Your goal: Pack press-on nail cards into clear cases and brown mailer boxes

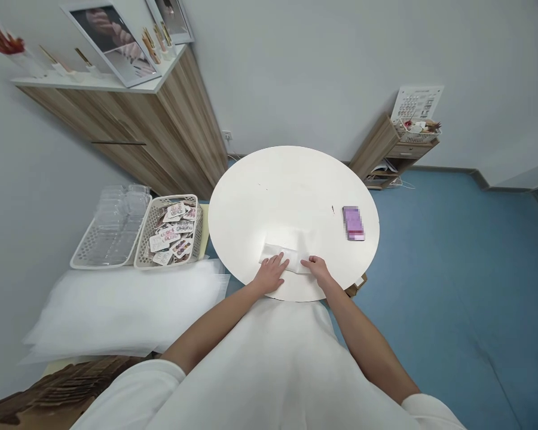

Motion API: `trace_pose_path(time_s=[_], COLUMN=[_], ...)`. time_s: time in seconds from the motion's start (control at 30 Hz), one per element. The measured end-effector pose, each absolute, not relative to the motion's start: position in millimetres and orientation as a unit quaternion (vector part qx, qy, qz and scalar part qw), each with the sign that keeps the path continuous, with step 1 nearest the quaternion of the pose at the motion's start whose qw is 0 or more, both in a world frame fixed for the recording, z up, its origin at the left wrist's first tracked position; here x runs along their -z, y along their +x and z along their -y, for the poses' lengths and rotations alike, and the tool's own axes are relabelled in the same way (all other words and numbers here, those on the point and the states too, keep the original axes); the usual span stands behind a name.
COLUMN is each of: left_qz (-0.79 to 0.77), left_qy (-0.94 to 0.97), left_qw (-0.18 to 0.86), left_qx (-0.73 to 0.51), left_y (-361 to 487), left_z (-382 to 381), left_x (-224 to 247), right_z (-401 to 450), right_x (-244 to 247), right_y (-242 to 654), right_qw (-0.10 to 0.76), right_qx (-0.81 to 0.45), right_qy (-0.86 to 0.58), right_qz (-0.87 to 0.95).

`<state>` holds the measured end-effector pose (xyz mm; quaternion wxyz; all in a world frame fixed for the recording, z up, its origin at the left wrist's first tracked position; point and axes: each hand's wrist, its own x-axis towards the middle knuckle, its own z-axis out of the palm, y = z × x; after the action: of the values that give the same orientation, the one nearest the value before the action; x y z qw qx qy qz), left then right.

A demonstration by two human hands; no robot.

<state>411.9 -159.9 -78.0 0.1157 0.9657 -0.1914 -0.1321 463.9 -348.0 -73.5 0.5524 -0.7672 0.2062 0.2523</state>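
A thin white sheet (294, 258), like packing foam or wrapping, lies folded near the close edge of the round white table (278, 191). My left hand (270, 275) rests on its left part, palm down with the fingers spread. At its right end, my right hand (316, 267) has thumb and fingers closed on the edge of the sheet. A translucent flap stands up a little between the hands. Whether anything is wrapped inside cannot be seen.
A purple box (354, 223) lies on the table's right side. To the left are a basket of small carded packs (138, 254), a basket of clear plastic trays (78, 258) and a stack of white sheets (130, 304). A wooden cabinet (179, 125) stands behind them.
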Motion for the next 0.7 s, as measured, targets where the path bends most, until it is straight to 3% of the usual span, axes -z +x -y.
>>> trace_pose_path(time_s=[0.37, 0.7], left_qz=[0.173, 0.207], left_qy=[0.959, 0.957], left_qw=[0.195, 0.164], left_qx=[0.108, 0.116], left_y=[398, 394], left_z=[164, 157], left_x=[73, 74], right_z=[319, 327], right_x=[64, 71], right_y=[463, 466], right_qw=[0.585, 0.474], right_qx=[-0.313, -0.247], right_qy=[-0.738, -0.844], right_qz=[-0.122, -0.045])
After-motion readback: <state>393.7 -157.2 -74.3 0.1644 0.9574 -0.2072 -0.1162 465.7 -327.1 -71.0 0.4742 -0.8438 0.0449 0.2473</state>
